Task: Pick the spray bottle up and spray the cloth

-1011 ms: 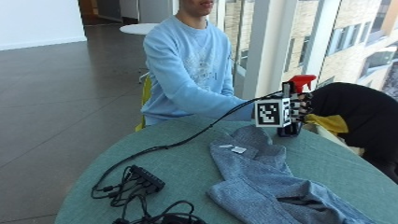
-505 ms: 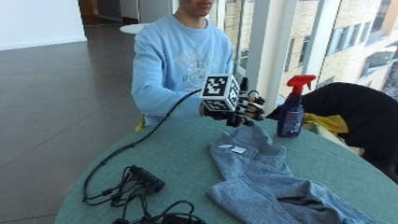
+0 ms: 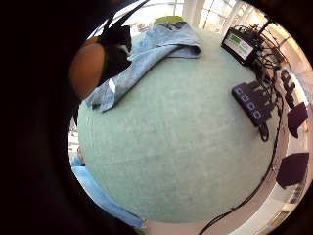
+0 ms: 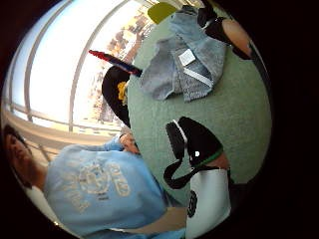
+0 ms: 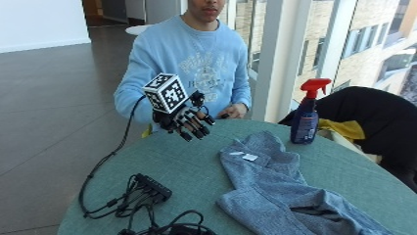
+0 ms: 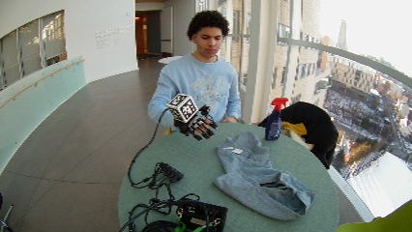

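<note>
The spray bottle (image 5: 304, 121), dark blue with a red trigger head, stands upright on the round green table (image 5: 189, 171) at its far right side, by the window. A grey-blue cloth (image 5: 277, 188) lies crumpled across the table's middle and right. My gloved right hand (image 5: 186, 123) hovers above the table's left side near the person's chest, well away from the bottle, fingers spread and holding nothing. In the thumb side palm view the bottle (image 4: 117, 62) shows beyond the cloth (image 4: 187, 62). The little finger side palm view looks down on the cloth (image 3: 146, 49) and bare table (image 3: 186, 147).
A black power strip (image 5: 153, 187) with cables lies at the table's front left, and a black device (image 6: 203, 215) sits at the near edge. A black jacket with a yellow item (image 5: 375, 122) hangs on a chair behind the bottle. The person's bare left hand (image 5: 231, 111) rests at the table's far edge.
One second ago my hand was at the bottle. It has since let go and moved left toward the person; the bottle stays standing in place.
</note>
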